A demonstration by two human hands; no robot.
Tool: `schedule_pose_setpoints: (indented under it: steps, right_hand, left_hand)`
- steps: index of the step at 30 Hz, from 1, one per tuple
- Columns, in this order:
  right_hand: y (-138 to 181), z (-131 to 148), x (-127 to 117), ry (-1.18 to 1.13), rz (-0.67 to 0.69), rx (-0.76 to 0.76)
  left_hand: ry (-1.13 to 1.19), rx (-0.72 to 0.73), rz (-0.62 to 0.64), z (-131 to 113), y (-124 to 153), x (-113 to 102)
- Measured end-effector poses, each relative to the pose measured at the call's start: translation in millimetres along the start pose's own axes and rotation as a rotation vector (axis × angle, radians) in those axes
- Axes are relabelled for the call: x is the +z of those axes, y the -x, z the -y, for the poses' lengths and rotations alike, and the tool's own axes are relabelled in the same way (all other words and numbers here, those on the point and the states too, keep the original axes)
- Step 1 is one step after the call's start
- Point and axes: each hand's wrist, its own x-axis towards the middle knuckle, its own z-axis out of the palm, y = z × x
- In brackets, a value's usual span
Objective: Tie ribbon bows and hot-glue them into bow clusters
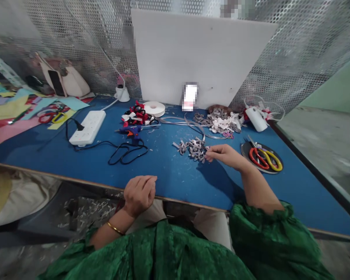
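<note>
My right hand point(226, 155) reaches to the right side of a small pile of grey ribbon bows point(196, 147). Its thumb and fingertips are pinched together at the pile, apparently on one bow; the fingertips partly hide it. At the front edge of the table, my left hand point(140, 194) rests with its fingers curled in, back of the hand up. Whatever it may hold is hidden by the fingers. Behind the pile, a loose grey ribbon point(177, 121) curves across the tabletop.
Scissors point(259, 157) with red and yellow handles lie on a dark round tray at right. A blue glue gun point(133, 131) and white power strip point(88, 128) sit left. Further back are a ribbon spool point(154, 109), red-black bows point(135, 115) and a white board point(192, 54).
</note>
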Motion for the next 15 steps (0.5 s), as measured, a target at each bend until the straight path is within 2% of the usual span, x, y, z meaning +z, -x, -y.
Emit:
schedule_pose_setpoints:
  steps: [2,3,7,9,12,15]
  right_hand:
    - [1,4,5,-0.056,0.144,-0.017]
    - [0,6,7,-0.048,0.139,-0.033]
    - [-1,8,8,-0.033,-0.038,-0.099]
    - [0,7,4,-0.072,-0.018,-0.102]
    - [2,3,0,-0.042,0.083,-0.062]
    - [-1,-4,0,0.062,-0.059,-0.045]
  left_hand:
    - [-0.001,-0.007,0.005,0,0,1]
    - [0.001,-0.010,0.011,0,0,1]
    - [0.038,-0.067,0.042,-3,0,0]
    - [0.096,-0.141,0.087,-7,-4,-4]
    - [0.240,-0.284,0.148,-11,-15,-15]
    - [0.323,-0.428,0.122,-2,-32,-28]
